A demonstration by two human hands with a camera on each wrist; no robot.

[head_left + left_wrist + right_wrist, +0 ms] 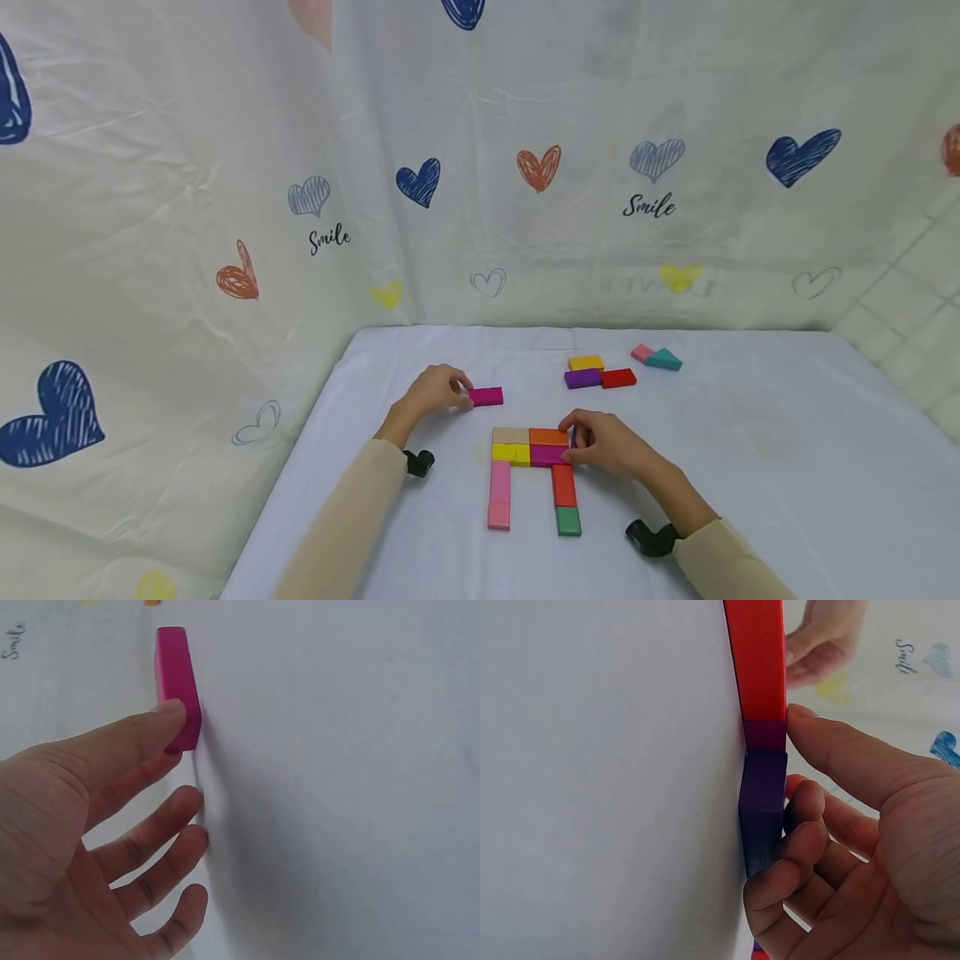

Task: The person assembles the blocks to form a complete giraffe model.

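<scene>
My left hand (442, 388) pinches one end of a magenta block (487, 397) between thumb and index finger; its other fingers are spread loosely in the left wrist view. At the right end of a flat figure of colored blocks, my right hand (609, 443) has its fingers curled about a dark purple block (765, 784) with an angled side. Its thumb tip is right by the figure's magenta block (547, 455). Around that lie an orange block (547, 437), a beige block (510, 435) and a yellow block (510, 454). A red block (564, 486) extends toward me.
Pink blocks (499, 483) and a green block (568, 522) form the figure's near ends. Farther back lie a yellow-orange block (585, 362), a purple block (583, 378), a red block (618, 378) and a teal triangle (664, 359) beside a pink piece (642, 352). A heart-printed curtain (480, 233) hangs behind the white table.
</scene>
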